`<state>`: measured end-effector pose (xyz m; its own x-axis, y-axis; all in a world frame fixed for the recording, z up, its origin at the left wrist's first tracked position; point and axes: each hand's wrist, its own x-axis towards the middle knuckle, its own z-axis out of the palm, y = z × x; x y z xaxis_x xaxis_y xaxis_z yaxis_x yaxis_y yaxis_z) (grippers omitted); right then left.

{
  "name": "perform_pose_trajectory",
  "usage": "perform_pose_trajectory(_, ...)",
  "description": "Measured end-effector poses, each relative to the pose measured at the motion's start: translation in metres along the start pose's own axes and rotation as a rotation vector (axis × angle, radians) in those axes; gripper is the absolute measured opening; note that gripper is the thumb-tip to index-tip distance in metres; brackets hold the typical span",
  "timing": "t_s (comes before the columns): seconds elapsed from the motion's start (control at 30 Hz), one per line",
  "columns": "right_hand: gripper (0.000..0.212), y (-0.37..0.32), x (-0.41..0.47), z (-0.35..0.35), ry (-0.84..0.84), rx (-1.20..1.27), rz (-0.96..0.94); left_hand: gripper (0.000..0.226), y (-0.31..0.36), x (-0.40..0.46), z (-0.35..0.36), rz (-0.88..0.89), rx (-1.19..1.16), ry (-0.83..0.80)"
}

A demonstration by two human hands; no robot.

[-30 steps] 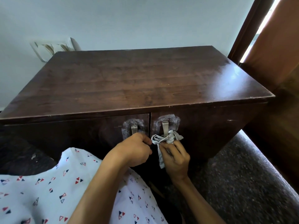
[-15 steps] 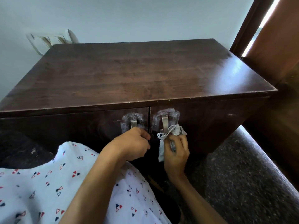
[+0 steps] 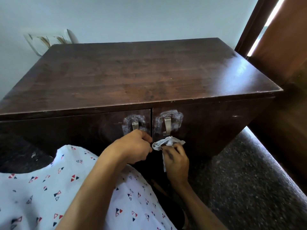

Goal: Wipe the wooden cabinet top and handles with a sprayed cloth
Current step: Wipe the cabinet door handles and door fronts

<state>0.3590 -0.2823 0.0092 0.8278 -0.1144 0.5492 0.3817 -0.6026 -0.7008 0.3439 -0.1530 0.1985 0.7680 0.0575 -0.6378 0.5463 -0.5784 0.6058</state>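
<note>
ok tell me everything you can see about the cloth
The cloth is a small crumpled rag, pale grey-white with darker smudges, soft and thin by its look. The right hand grips it bunched at the fingertips, with a tail hanging down past the palm. It sits low on the right cabinet door, just below the metal handle and its whitish smear. Whether it touches the door cannot be told.

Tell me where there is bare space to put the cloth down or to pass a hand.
The whole cabinet top is bare, from the wall to its front edge. It is crowded below: the left hand covers the left handle, and the right hand holds the cloth just under the right handle.
</note>
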Motion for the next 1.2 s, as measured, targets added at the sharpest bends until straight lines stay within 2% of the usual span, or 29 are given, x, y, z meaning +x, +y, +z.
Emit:
perform_pose_trajectory(0.1, 0.007, -0.007, 0.009, -0.006, 0.175, 0.084, 0.122, 0.025, 0.000, -0.001, -0.002, -0.005, 0.012, 0.000)
perform_pose_trajectory(0.17, 0.005, -0.016, 0.014, -0.004, 0.166, 0.103, 0.083, 0.025, 0.001, 0.000, -0.002, -0.009, 0.015, 0.003)
perform_pose_trajectory(0.27, 0.006, -0.014, 0.009, -0.004, 0.020, 0.053, -0.005, 0.029, 0.002, -0.001, 0.000, -0.007, 0.017, -0.007)
perform_pose_trajectory(0.3, 0.006, -0.011, 0.010, -0.008, 0.017, 0.033, -0.010, 0.031, 0.002, -0.001, 0.000, -0.003, 0.019, -0.009)
perform_pose_trajectory(0.47, 0.010, -0.025, 0.035, -0.022, 0.223, 0.058, 0.021, 0.028, -0.001, 0.003, -0.002, 0.010, 0.027, 0.010)
perform_pose_trajectory(0.6, 0.013, -0.017, 0.032, -0.031, 0.098, -0.027, -0.066, 0.033, -0.002, 0.003, -0.001, 0.017, 0.028, 0.002)
perform_pose_trajectory(0.77, 0.013, -0.033, 0.052, -0.038, 0.217, 0.042, -0.060, 0.030, -0.002, 0.005, -0.003, 0.021, 0.021, 0.001)
perform_pose_trajectory(0.93, 0.013, -0.027, 0.048, -0.043, 0.058, -0.065, -0.172, 0.029, -0.002, 0.001, -0.002, 0.013, 0.034, -0.009)
perform_pose_trajectory(1.1, 0.013, -0.039, 0.064, -0.049, 0.188, -0.031, -0.142, 0.019, 0.000, 0.000, -0.002, 0.019, 0.032, 0.008)
perform_pose_trajectory(1.2, 0.010, -0.035, 0.051, -0.041, 0.082, -0.065, -0.173, 0.020, 0.000, -0.002, -0.001, 0.018, 0.034, 0.005)
